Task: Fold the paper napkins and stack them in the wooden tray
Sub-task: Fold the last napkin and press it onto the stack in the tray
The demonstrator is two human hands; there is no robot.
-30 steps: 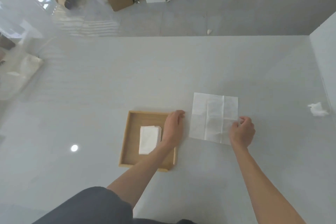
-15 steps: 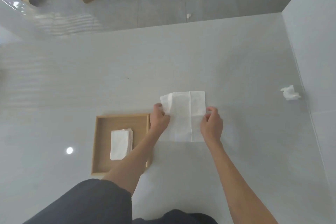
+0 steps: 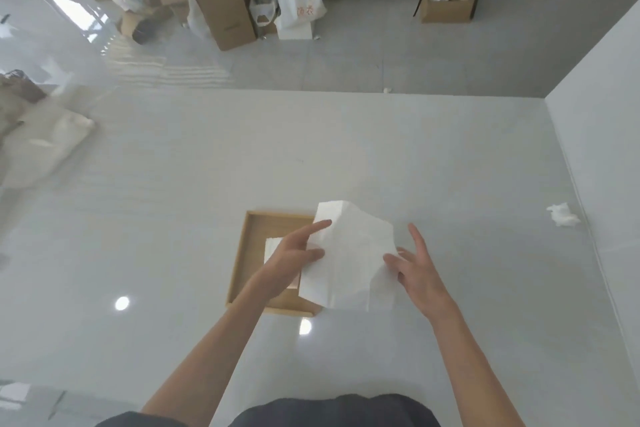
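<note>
1. So the landmark here was the wooden tray (image 3: 242,263) sitting on the grey bench (image 3: 173,218), and closest to the camera were the two bare forearms reaching out toward it.

2. Left hand (image 3: 292,258) was over the tray's right half, fingers spread, pinching the left edge of a paper napkin (image 3: 349,260) as far as I could make out. Right hand (image 3: 414,269) was just right of the tray with fingers splayed wide, touching the napkin's right edge. Couldn't tell if it was a proper pinch or just a steadying touch.

3. That napkin was up off the bench, bowed and puffy, overlapping the tray's right rim. It looked mid-fold to me, no crisp crease yet, so I'd call this one maybe half done at best.

4. Inside the tray, mostly hidden behind the left hand, there was a folded stack (image 3: 272,246) already lying flat. Couldn't count how many were in it.

5. So my read: some napkins done, one in progress, which needed finishing and setting on the stack.

6. Well to the right of the tray, near the wall, was a crumpled tissue (image 3: 562,215). No idea if it counted as one to fold. I saw no other flat napkins waiting.

7. Far beyond the tray, on the floor: cardboard boxes (image 3: 221,10) and a white plastic bag (image 3: 296,0).
</note>
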